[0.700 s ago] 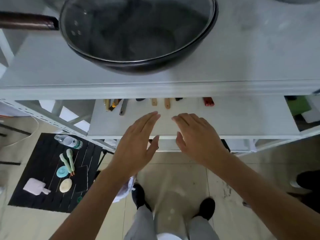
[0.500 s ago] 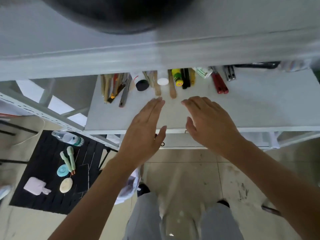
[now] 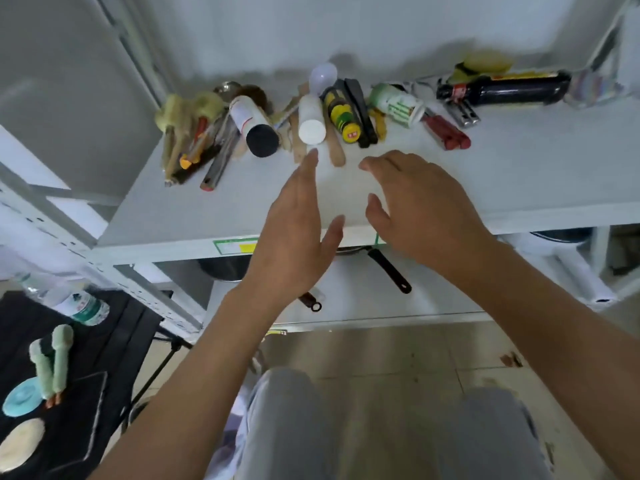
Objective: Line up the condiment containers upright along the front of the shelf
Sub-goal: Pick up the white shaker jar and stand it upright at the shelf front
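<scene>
Nothing's lined up yet: white bottle (image 3: 311,116) and the others lie behind both spread, empty hands (image 3: 292,233) on the shelf (image 3: 194,206).

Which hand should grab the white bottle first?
Probably the left hand: its fingertips almost touch the lying white bottle. The right hand is open too, but farther off, nearer the yellow bottle.

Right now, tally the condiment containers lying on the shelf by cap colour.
Black cap: 1
White cap: 1
Yellow cap: 1
Green cap: 1
Red cap (dark bottle): 1
Total: 5, all on their sides.
</scene>
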Motion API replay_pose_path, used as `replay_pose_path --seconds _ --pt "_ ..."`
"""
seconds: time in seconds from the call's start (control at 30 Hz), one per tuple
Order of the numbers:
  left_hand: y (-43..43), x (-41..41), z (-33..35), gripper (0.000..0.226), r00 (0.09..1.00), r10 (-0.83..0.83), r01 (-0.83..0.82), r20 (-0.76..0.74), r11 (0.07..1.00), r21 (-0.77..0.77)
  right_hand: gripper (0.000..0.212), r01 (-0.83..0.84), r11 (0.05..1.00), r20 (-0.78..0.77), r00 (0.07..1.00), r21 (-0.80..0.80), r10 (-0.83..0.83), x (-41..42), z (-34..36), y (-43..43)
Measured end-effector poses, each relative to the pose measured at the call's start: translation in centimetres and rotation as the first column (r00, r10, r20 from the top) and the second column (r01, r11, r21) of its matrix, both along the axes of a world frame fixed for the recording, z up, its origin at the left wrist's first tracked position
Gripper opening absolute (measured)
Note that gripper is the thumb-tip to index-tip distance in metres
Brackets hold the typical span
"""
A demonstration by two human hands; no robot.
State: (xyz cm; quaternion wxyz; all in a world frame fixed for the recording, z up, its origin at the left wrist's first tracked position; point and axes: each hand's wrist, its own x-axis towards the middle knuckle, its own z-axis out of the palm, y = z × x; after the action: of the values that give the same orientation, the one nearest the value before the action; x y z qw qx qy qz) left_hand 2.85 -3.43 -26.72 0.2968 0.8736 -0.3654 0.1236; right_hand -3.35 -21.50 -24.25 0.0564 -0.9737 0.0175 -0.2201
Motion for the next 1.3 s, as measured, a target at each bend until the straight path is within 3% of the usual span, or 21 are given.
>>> replay_pose_path --seconds 0.23,0.57,0.9,1.07,1.3 --pt "5.0 -7.1 1.0 0.085 0.995 0.049 -0.050 0.091 0.999 0.015 0.045 0.085 0.994 0.179 0.981 -0.063 -0.072 -7.8 1.4 4.5" --pt "11.0 -12.7 3.3 0.085 0.962 0.101 -0.145 0.253 0.977 0.159 0.048 0.088 0.986 0.159 0.985 -0.139 -0.065 -14.8 4.7 8.3" --pt "9.5 -2.7 -0.3 0.081 0.969 0.154 -0.191 0.195 0.964 0.188 0.055 0.019 0.992 0.092 0.996 -0.126 -0.007 -4.4 2.0 6.5" --pt "6.4 4.7 -2.4 0.080 0.967 0.176 -0.208 0.186 0.964 0.167 0.044 0.005 0.995 0.095 0.995 -0.101 0.005 3.0 0.7 4.2" --pt "3.9 10.3 -2.2 0.081 0.973 0.181 -0.205 0.141 0.961 0.186 0.049 0.010 0.987 0.040 0.999 -0.162 -0.004 8.0 1.4 3.5"
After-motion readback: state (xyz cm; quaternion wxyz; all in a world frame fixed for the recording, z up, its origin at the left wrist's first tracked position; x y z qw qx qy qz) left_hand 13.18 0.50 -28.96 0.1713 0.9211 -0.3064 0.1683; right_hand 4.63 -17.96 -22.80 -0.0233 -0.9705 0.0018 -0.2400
